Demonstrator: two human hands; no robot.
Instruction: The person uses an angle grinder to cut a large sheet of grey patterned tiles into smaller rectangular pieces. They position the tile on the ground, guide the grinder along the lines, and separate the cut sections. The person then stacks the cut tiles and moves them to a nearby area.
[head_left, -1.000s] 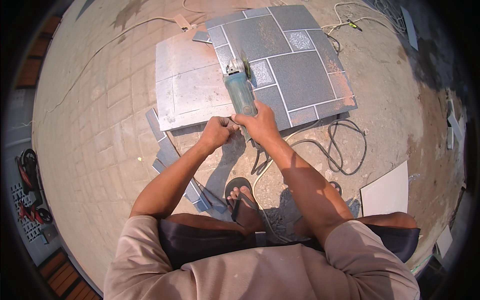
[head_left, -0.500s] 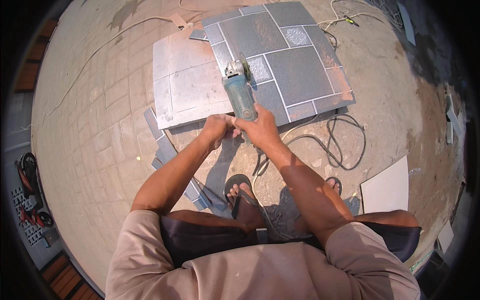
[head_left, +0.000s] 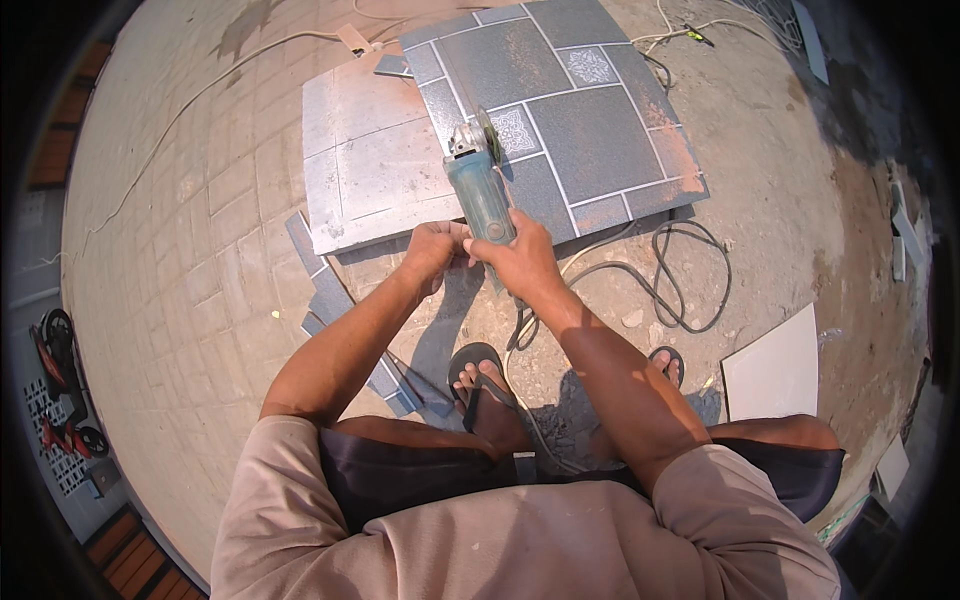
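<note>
My right hand (head_left: 524,258) is wrapped around the rear body of a teal angle grinder (head_left: 480,197), its thumb lying across the left side. The grinder's metal head and thin disc (head_left: 488,135) point away from me, over a grey patterned tile (head_left: 597,143) with white lines and orange dust. My left hand (head_left: 432,255) is closed, its curled fingertips right beside the grinder's body and my right thumb. What those fingers pinch, if anything, is hidden. Under the grinder's left side lies a pale, dusty slab (head_left: 370,165) marked with lines.
Cut tile strips (head_left: 330,295) lie left of my feet. A dark cable (head_left: 690,325) loops on the ground to the right, near a pale board (head_left: 775,370). A light cord (head_left: 200,95) runs across the paving. My sandalled foot (head_left: 485,390) stands close below the grinder.
</note>
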